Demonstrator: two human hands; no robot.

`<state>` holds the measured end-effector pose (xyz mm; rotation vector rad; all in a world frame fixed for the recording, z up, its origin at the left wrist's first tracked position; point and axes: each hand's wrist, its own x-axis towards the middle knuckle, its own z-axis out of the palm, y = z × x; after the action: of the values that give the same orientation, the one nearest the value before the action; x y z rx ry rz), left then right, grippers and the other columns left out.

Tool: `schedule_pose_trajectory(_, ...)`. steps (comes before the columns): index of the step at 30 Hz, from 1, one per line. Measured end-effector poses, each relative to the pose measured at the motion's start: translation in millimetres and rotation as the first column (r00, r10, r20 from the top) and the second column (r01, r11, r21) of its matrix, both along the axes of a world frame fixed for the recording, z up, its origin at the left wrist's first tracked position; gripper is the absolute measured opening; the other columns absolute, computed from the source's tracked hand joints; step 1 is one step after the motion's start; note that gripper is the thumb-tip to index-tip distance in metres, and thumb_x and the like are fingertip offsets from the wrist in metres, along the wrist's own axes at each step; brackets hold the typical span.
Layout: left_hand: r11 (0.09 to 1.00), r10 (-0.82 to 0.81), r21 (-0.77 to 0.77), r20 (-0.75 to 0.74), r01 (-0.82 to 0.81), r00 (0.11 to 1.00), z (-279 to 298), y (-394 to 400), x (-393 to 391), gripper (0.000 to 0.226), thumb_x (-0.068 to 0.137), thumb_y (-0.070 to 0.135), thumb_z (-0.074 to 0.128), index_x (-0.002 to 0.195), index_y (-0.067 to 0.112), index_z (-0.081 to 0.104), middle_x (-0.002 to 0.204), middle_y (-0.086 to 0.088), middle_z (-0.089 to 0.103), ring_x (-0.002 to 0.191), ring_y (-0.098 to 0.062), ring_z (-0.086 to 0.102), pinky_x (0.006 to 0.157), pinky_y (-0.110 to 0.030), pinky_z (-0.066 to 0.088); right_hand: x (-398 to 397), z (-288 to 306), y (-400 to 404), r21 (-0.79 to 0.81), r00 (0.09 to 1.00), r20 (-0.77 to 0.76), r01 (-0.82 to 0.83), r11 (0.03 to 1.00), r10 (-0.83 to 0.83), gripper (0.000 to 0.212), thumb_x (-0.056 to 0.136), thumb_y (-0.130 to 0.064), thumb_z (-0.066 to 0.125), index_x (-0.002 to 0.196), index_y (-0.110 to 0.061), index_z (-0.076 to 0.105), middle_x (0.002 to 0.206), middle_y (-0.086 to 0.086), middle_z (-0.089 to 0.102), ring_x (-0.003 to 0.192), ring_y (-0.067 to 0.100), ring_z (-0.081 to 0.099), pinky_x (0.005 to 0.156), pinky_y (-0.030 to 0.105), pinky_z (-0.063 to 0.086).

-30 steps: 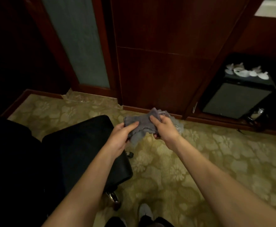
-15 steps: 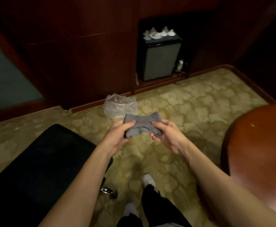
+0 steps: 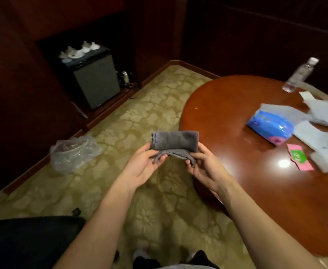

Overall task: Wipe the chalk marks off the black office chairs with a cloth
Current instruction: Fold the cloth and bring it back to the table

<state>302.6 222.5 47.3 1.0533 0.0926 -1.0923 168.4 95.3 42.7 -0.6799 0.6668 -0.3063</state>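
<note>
I have the grey cloth [image 3: 175, 142] folded into a short band and held up in front of me over the patterned carpet [image 3: 140, 117], just off the near-left edge of the round wooden worktop [image 3: 227, 113]. My left hand [image 3: 141, 167] pinches the cloth's left end, thumb on top and fingers curled beneath it. My right hand [image 3: 205, 166] pinches the right end the same way, its fingertips tucked under the lower fold. The cloth's upper layer lies flat and level between the two hands; the lower layer sags slightly.

Down at the bottom-left corner of the view I see part of a black office chair [image 3: 27, 241], its seat dark and low beside my left forearm. I cannot tell whether any chalk marks are on it.

On the worktop, toward its far-right side, lies a blue tissue pack [image 3: 270, 126], with pale sheets of paper [image 3: 322, 113] spread beside and behind it. A pink and green card [image 3: 299, 157] lies nearer to me, and a clear plastic bottle [image 3: 300, 74] stands by the far edge.

On the carpet to my left lies a crumpled clear plastic bag [image 3: 73, 152], close to the wooden skirting. Behind it, in a dark wall recess, stands a small black cabinet [image 3: 93, 80] with white cups [image 3: 77, 51] on top.
</note>
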Motion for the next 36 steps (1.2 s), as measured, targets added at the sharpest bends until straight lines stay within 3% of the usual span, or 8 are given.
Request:
schedule_pose_trajectory(6,0.995,-0.097,-0.04,-0.12,0.092,0.988,-4.5,-80.5,-86.2,0.029,0.106,0.006,0.032,0.094,0.004,0.059,0.089,-0.018,0.067,0.071,-0.028,0.07,0.056,-0.03,0.06,-112.6,1.1,-58.8,0.074,0.981,0.02,0.194,0.978,-0.196,0.036,0.083,0.005,0.029,0.087,0.001,0.065,0.092,0.024,0.062,0.063,0.025,0.063,0.053,0.027,0.05)
schedule_pose_trajectory(9,0.961,-0.278,-0.008,0.009,0.278,0.961,-4.2,-110.5,-125.2,0.035,0.105,0.024,0.039,0.078,0.007,0.055,0.074,-0.012,0.068,0.064,-0.022,0.068,0.056,-0.03,0.058,-168.1,-5.5,-85.9,0.032,0.974,-0.031,0.227,0.973,-0.226,0.032,0.08,-0.015,0.041,0.072,0.0,0.068,0.102,0.029,0.054,0.073,0.032,0.056,0.055,0.03,0.044)
schedule_pose_trajectory(14,0.787,-0.612,0.367,0.564,0.496,0.555,-27.7,-145.7,-191.2,0.022,0.093,0.002,0.065,0.094,0.024,0.061,0.091,0.002,0.065,0.075,-0.007,0.063,0.067,-0.024,0.048,-241.8,-14.1,-98.6,-0.395,0.901,-0.294,0.189,0.899,-0.318,0.01,0.093,-0.001,0.06,0.091,-0.011,0.061,0.085,0.012,0.066,0.068,0.015,0.063,0.055,0.023,0.049)
schedule_pose_trajectory(17,0.775,-0.623,0.329,0.535,0.539,0.57,-37.1,-155.1,-226.8,0.042,0.088,-0.013,0.061,0.111,0.023,0.059,0.103,-0.001,0.067,0.082,0.0,0.067,0.068,-0.019,0.053,-282.1,-23.9,-97.2,-0.435,0.84,-0.337,0.262,0.861,-0.426,0.039,0.087,0.01,0.063,0.117,-0.013,0.059,0.092,0.005,0.066,0.07,0.006,0.066,0.06,0.023,0.053)
schedule_pose_trajectory(24,0.758,-0.647,0.32,0.256,0.568,0.718,-70.5,-160.8,-262.0,0.028,0.093,-0.008,0.057,0.119,0.002,0.064,0.106,-0.013,0.075,0.098,-0.024,0.072,0.084,-0.03,0.058,-325.1,-49.4,-75.3,-0.477,0.753,-0.395,0.321,0.818,-0.526,0.049,0.082,0.023,0.056,0.118,-0.011,0.056,0.103,0.004,0.064,0.082,-0.004,0.065,0.07,0.014,0.053)
schedule_pose_trajectory(28,0.764,-0.63,0.399,0.292,0.507,0.719,-89.2,-155.1,-270.3,0.026,0.095,0.001,0.062,0.12,-0.003,0.064,0.102,-0.012,0.074,0.092,-0.021,0.071,0.085,-0.032,0.056,-322.0,-69.2,-60.6,-0.528,0.701,-0.438,0.306,0.792,-0.563,0.039,0.088,0.009,0.063,0.119,-0.014,0.058,0.1,-0.002,0.064,0.092,0.006,0.061,0.073,0.013,0.05)
schedule_pose_trajectory(32,0.776,-0.628,0.468,0.5,0.424,0.597,-95.3,-145.6,-273.4,0.023,0.096,0.011,0.066,0.118,0.005,0.063,0.098,-0.003,0.07,0.08,-0.002,0.065,0.064,-0.01,0.051,-312.5,-91.0,-52.7,-0.602,0.607,-0.492,0.28,0.747,-0.624,0.021,0.092,-0.013,0.069,0.112,-0.016,0.064,0.1,-0.002,0.068,0.098,0.014,0.064,0.086,0.028,0.053)
schedule_pose_trajectory(36,0.8,-0.596,0.508,0.609,0.32,0.523,-107.2,-136.2,-265.7,0.042,0.095,0.011,0.067,0.135,0.001,0.058,0.117,-0.006,0.069,0.1,-0.009,0.066,0.084,-0.013,0.052,-306.5,-97.0,-51.3,-0.678,0.524,-0.561,0.154,0.719,-0.641,0.024,0.091,-0.014,0.07,0.115,-0.018,0.065,0.096,-0.006,0.067,0.092,0.006,0.062,0.083,0.027,0.054)
